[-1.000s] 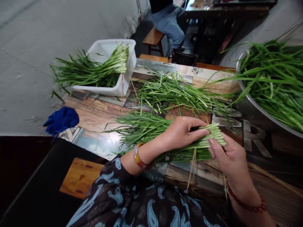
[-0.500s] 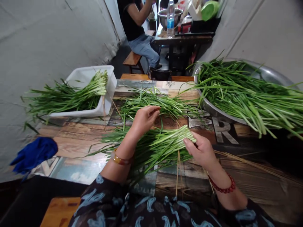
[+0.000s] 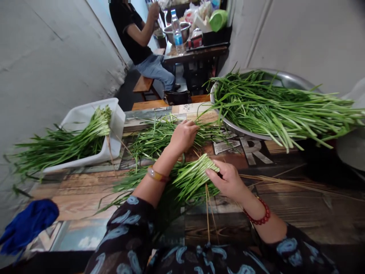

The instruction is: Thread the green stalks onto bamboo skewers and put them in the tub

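My right hand (image 3: 229,179) grips the pale cut ends of a bunch of garlic chives (image 3: 195,173), thumb on the near side. The green leaves of that bunch trail left on the table, partly behind my left forearm. Thin straw-like strands (image 3: 207,213) run out from under the bunch toward me. My left hand (image 3: 184,136) is over a loose heap of garlic chives (image 3: 152,142) farther back. Its fingers are curled and pressed together among the stalks; what is between them is hidden.
A white plastic tray (image 3: 121,121) with a bunch of chives stands at left, a steel basin (image 3: 299,78) heaped with chives at right. A blue glove (image 3: 31,222) lies near left. More straw strands (image 3: 273,182) lie at right. Beyond, a person (image 3: 137,38) sits by another table.
My left hand has moved away from me and to the right, down onto the loose heap. My right hand still grips the bunch. The view has shifted to the right.
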Motion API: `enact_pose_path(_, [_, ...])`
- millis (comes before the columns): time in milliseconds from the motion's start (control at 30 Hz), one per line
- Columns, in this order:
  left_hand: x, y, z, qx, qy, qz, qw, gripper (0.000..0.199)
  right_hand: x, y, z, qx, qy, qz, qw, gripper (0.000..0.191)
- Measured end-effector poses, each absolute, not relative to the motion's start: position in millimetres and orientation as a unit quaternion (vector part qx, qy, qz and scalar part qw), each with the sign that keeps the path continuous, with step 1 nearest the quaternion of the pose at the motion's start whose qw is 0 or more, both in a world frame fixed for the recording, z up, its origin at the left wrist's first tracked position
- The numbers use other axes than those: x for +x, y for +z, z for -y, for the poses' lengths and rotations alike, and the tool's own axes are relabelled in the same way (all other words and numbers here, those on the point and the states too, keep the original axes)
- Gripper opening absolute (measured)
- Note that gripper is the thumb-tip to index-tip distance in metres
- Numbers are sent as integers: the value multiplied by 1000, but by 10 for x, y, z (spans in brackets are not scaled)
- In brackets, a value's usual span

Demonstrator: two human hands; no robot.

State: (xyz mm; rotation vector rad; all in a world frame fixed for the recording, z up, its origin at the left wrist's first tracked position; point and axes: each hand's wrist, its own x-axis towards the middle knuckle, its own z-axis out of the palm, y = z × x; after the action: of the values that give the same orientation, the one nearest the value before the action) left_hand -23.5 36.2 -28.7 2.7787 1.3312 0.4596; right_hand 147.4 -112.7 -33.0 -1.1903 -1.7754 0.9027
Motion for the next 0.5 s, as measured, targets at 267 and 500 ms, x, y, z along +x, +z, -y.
enact_pose_path(267, [-67, -432, -625, 880, 130, -456, -16, 24, 1464, -310, 1081, -460, 350, 700, 420, 21])
enact_pose_path(500, [-342, -24, -209, 791, 353, -459, 198, 10, 1474, -329, 1108, -467, 352, 700, 410, 22])
